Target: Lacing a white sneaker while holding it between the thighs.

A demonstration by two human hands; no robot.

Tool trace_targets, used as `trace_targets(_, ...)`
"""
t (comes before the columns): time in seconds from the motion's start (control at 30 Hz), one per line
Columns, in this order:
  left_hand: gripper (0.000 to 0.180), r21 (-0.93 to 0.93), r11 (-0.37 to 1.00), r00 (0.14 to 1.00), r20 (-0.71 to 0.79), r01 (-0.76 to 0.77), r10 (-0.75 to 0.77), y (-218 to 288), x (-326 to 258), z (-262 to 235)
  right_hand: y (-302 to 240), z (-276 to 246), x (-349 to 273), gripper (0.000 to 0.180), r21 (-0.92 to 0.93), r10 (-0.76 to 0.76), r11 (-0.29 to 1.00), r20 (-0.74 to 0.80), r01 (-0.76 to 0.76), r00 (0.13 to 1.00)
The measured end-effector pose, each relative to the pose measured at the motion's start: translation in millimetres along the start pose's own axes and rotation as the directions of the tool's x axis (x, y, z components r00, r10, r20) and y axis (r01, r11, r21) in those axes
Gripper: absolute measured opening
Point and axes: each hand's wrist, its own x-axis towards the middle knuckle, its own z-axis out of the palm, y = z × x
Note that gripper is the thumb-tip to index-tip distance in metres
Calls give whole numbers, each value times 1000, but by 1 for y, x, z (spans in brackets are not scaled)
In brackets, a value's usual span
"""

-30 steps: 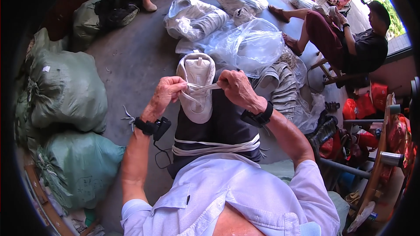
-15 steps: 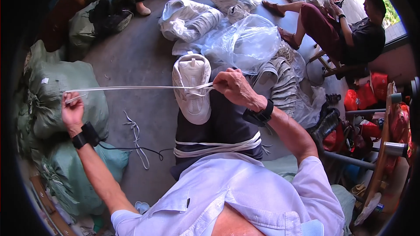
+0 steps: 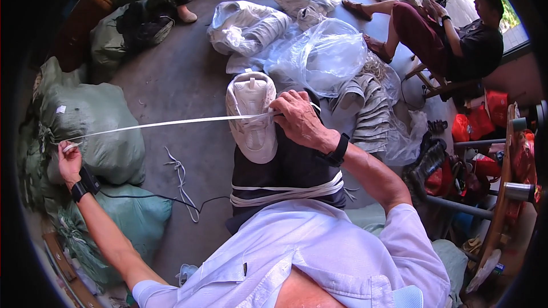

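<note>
An off-white sneaker (image 3: 251, 134) rests on my dark-trousered legs, its toe toward me. A white shoelace (image 3: 165, 124) runs from its lacing area out to the left, pulled nearly straight. My left hand (image 3: 69, 161), stretched far to the left, pinches the lace's outer end in closed fingers. At the right side of the shoe, my right hand (image 3: 302, 118) is closed on the lace close to the eyelets. More white laces (image 3: 285, 191) lie across my thighs.
Green woven sacks (image 3: 94, 128) stand at the left. Ahead lie plastic-wrapped shoes (image 3: 248, 25) and a row of shoe pieces (image 3: 371, 114). A seated person (image 3: 456, 40) works at the right, near a wooden rack (image 3: 496, 211). A loose lace (image 3: 181, 179) and a black cable (image 3: 154, 196) are at left.
My left hand has moved farther left and toward me, drawing the lace out longer. My right hand has shifted slightly left, closer to the shoe.
</note>
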Motion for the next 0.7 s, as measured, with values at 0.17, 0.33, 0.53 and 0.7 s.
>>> trace_targets(0.17,16,286,957,997,-70,50,-32,-65,-11,1,16,-14,0,7,21,-81,997,65,80,995)
trace_targets(0.33,17,139,980,990,9,141,-144,-64,-7,-22,43,-67,-13,11,-241,-160,956,51,167,986)
trace_targets(0.53,23,231,973,861,-499,26,96,-42,-21,-45,90,-97,-46,7,-435,-55,899,-8,46,998)
trace_targets(0.7,61,814,517,789,-490,264,370,-149,-58,-37,155,-104,-86,7,-504,212,830,-116,-241,970)
